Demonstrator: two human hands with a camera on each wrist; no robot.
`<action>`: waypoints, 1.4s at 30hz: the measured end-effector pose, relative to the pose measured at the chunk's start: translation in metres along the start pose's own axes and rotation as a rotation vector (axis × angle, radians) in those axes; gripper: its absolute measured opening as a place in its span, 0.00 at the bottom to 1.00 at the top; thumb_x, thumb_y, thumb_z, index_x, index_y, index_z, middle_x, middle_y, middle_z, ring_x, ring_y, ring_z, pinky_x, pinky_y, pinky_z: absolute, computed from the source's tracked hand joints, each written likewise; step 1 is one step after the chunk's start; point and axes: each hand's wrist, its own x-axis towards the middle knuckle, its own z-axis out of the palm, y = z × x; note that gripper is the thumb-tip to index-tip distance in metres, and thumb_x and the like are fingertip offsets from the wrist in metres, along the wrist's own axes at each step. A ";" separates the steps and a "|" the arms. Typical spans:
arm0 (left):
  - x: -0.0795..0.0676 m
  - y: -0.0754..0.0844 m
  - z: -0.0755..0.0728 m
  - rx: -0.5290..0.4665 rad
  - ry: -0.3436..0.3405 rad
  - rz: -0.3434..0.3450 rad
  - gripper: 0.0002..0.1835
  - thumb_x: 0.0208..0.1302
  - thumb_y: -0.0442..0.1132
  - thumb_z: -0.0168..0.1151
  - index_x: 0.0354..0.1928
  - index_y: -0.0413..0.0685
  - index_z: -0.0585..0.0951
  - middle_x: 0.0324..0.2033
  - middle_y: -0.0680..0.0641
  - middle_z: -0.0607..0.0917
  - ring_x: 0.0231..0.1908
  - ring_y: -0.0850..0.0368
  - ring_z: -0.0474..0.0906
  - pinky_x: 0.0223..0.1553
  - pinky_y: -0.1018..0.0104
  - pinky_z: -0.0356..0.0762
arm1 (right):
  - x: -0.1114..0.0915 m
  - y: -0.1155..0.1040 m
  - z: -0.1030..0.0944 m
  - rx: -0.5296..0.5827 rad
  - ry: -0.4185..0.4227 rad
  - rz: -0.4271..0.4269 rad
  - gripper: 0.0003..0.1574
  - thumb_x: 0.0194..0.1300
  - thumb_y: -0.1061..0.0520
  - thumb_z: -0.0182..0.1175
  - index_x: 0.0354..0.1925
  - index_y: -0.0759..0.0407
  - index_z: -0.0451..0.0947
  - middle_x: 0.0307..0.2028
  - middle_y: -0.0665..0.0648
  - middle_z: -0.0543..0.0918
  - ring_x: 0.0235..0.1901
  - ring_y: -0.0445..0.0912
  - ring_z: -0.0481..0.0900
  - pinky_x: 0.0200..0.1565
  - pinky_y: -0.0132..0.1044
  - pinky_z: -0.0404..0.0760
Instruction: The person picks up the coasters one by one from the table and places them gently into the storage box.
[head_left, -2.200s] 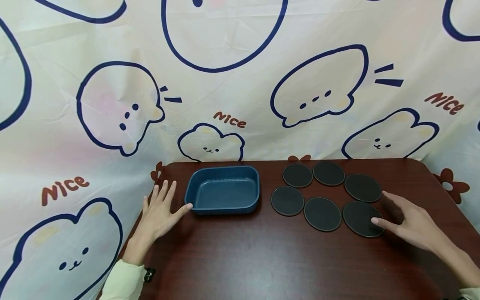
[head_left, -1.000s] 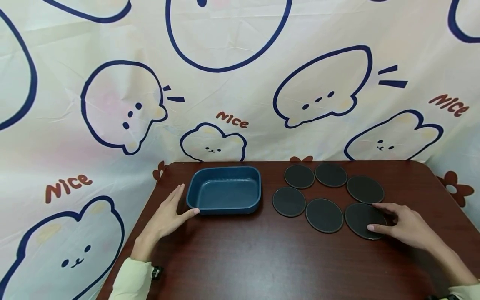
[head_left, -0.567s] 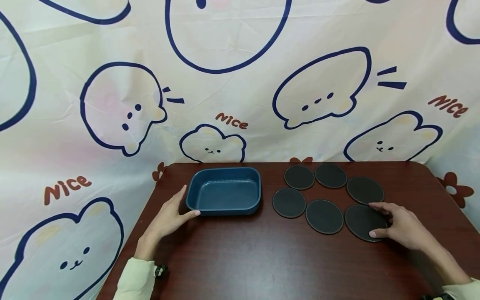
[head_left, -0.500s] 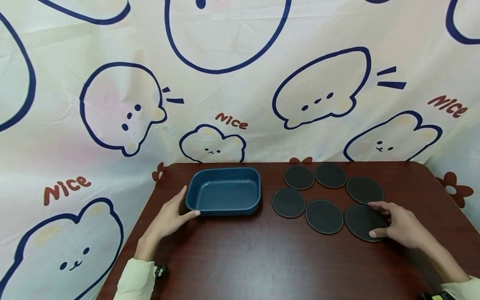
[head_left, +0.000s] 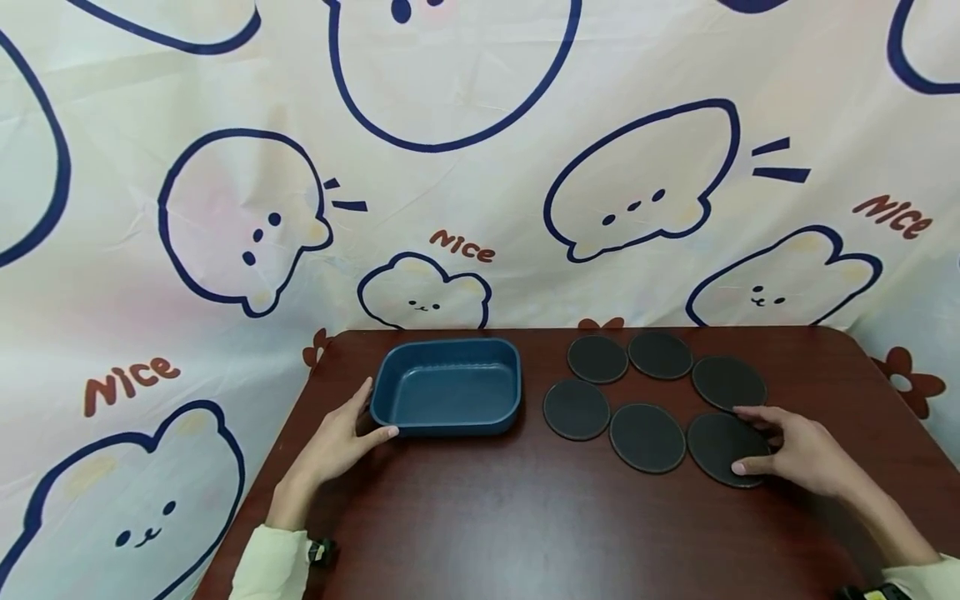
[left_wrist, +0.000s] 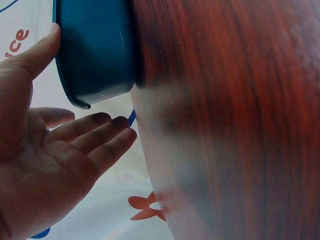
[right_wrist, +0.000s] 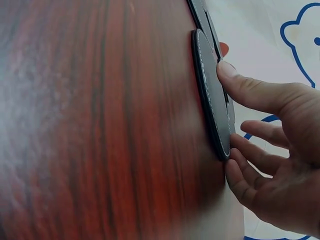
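A blue rectangular bin (head_left: 450, 387) stands at the back left of the table. My left hand (head_left: 333, 446) is beside its left end, thumb at the near corner of the rim and fingers loosely extended along the side. In the left wrist view those fingers (left_wrist: 100, 135) show a gap from the bin (left_wrist: 95, 45). At the right, my right hand (head_left: 806, 454) is at the nearest right black round coaster (head_left: 720, 450), thumb over its top. In the right wrist view the coaster (right_wrist: 212, 95) lies flat, white stitching round its edge, with relaxed fingertips right at that edge.
Several more black coasters lie in two rows, among them a front middle one (head_left: 647, 439), a front left one (head_left: 576, 410) and a back right one (head_left: 729, 383). The dark wood table (head_left: 525, 533) ends at a patterned cloth backdrop (head_left: 465, 192).
Over the two seconds my left hand has come in closer to the bin's side, and my right hand has moved left over the coaster's edge. Bin and coasters keep their places.
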 end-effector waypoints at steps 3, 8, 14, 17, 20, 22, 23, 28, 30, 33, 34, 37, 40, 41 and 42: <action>-0.003 -0.001 0.001 -0.007 -0.002 -0.007 0.59 0.72 0.62 0.68 0.87 0.40 0.45 0.83 0.31 0.58 0.76 0.29 0.69 0.69 0.37 0.75 | 0.000 -0.001 0.003 0.000 -0.009 -0.029 0.61 0.47 0.39 0.87 0.71 0.67 0.76 0.57 0.75 0.83 0.50 0.64 0.86 0.45 0.53 0.88; -0.003 0.000 0.001 -0.002 0.005 -0.003 0.59 0.72 0.62 0.68 0.87 0.40 0.46 0.82 0.30 0.60 0.75 0.28 0.71 0.68 0.36 0.77 | 0.003 -0.001 0.006 0.003 -0.004 -0.079 0.59 0.44 0.43 0.89 0.69 0.65 0.77 0.58 0.72 0.82 0.53 0.65 0.83 0.45 0.45 0.87; 0.000 0.000 0.001 0.004 0.006 0.011 0.59 0.72 0.62 0.68 0.87 0.38 0.46 0.82 0.30 0.62 0.74 0.29 0.72 0.68 0.36 0.77 | 0.006 -0.002 0.006 0.022 -0.006 -0.098 0.59 0.42 0.46 0.90 0.67 0.65 0.76 0.58 0.70 0.81 0.54 0.61 0.80 0.43 0.34 0.80; 0.000 -0.001 0.002 -0.004 0.005 0.008 0.58 0.72 0.62 0.68 0.86 0.37 0.47 0.81 0.30 0.62 0.73 0.29 0.73 0.67 0.37 0.78 | 0.007 -0.002 0.004 0.015 -0.001 -0.078 0.59 0.42 0.47 0.90 0.69 0.65 0.75 0.57 0.69 0.82 0.52 0.60 0.82 0.42 0.36 0.81; 0.000 -0.001 0.003 -0.021 0.007 0.004 0.57 0.72 0.61 0.69 0.86 0.36 0.50 0.81 0.29 0.64 0.72 0.29 0.75 0.66 0.38 0.80 | 0.008 -0.001 0.000 0.010 0.003 -0.051 0.58 0.44 0.49 0.89 0.69 0.65 0.76 0.55 0.70 0.85 0.50 0.61 0.84 0.41 0.39 0.82; 0.000 0.000 0.003 -0.038 0.006 0.004 0.56 0.72 0.59 0.70 0.86 0.36 0.51 0.80 0.29 0.64 0.71 0.29 0.76 0.65 0.39 0.81 | 0.009 0.001 -0.002 0.003 0.001 -0.038 0.56 0.46 0.50 0.88 0.69 0.65 0.77 0.55 0.70 0.86 0.50 0.61 0.86 0.41 0.38 0.82; 0.000 0.000 0.003 -0.046 0.006 0.003 0.55 0.72 0.58 0.70 0.86 0.37 0.52 0.80 0.29 0.65 0.71 0.29 0.76 0.64 0.39 0.82 | 0.009 0.001 -0.003 -0.003 0.001 -0.034 0.55 0.46 0.49 0.88 0.69 0.65 0.77 0.54 0.70 0.87 0.50 0.61 0.86 0.40 0.37 0.82; 0.003 0.001 0.002 -0.122 0.017 -0.008 0.53 0.72 0.53 0.72 0.86 0.40 0.52 0.80 0.30 0.65 0.73 0.30 0.74 0.65 0.41 0.81 | 0.012 0.006 -0.008 -0.007 -0.015 -0.038 0.49 0.49 0.50 0.86 0.66 0.64 0.81 0.53 0.71 0.88 0.48 0.59 0.88 0.40 0.41 0.84; 0.005 0.002 0.003 -0.156 0.020 -0.008 0.53 0.72 0.51 0.72 0.86 0.40 0.52 0.80 0.29 0.64 0.73 0.30 0.73 0.65 0.41 0.81 | 0.013 0.007 -0.010 -0.006 -0.024 -0.043 0.46 0.50 0.50 0.86 0.65 0.64 0.82 0.52 0.71 0.88 0.45 0.56 0.88 0.40 0.43 0.84; 0.006 0.002 0.004 -0.196 0.018 -0.020 0.52 0.72 0.48 0.73 0.86 0.41 0.53 0.80 0.30 0.65 0.74 0.30 0.73 0.65 0.41 0.80 | 0.012 0.008 -0.013 0.008 -0.038 -0.036 0.42 0.53 0.52 0.84 0.64 0.63 0.82 0.49 0.67 0.89 0.40 0.49 0.86 0.36 0.38 0.82; 0.006 0.002 0.004 -0.210 0.017 -0.021 0.51 0.72 0.46 0.72 0.86 0.41 0.53 0.80 0.29 0.65 0.73 0.31 0.73 0.65 0.41 0.80 | 0.012 0.008 -0.014 0.021 -0.044 -0.030 0.41 0.55 0.53 0.83 0.64 0.63 0.82 0.47 0.65 0.89 0.38 0.46 0.85 0.34 0.37 0.82; 0.007 0.000 0.004 -0.242 0.023 -0.032 0.48 0.72 0.43 0.73 0.85 0.41 0.56 0.78 0.30 0.69 0.72 0.32 0.75 0.65 0.41 0.80 | 0.010 0.007 -0.017 0.091 -0.067 -0.006 0.36 0.59 0.58 0.80 0.64 0.66 0.81 0.44 0.61 0.88 0.33 0.40 0.83 0.30 0.35 0.85; 0.008 -0.001 0.003 -0.253 0.024 -0.029 0.47 0.73 0.41 0.72 0.85 0.39 0.58 0.76 0.29 0.72 0.71 0.31 0.77 0.65 0.41 0.81 | 0.010 0.007 -0.021 0.192 -0.104 0.018 0.35 0.64 0.62 0.76 0.66 0.70 0.78 0.44 0.62 0.89 0.33 0.39 0.86 0.31 0.37 0.89; 0.009 -0.001 0.003 -0.258 0.026 -0.029 0.46 0.73 0.40 0.72 0.85 0.39 0.58 0.76 0.29 0.72 0.71 0.31 0.77 0.65 0.41 0.81 | 0.010 0.007 -0.022 0.225 -0.114 0.020 0.35 0.65 0.63 0.75 0.66 0.71 0.76 0.45 0.62 0.89 0.33 0.40 0.87 0.32 0.38 0.90; 0.009 -0.001 0.003 -0.259 0.024 -0.027 0.46 0.73 0.41 0.72 0.84 0.39 0.58 0.76 0.29 0.71 0.71 0.31 0.77 0.65 0.41 0.81 | 0.011 0.008 -0.023 0.260 -0.124 0.025 0.35 0.67 0.63 0.74 0.67 0.72 0.75 0.45 0.63 0.89 0.34 0.41 0.89 0.33 0.39 0.91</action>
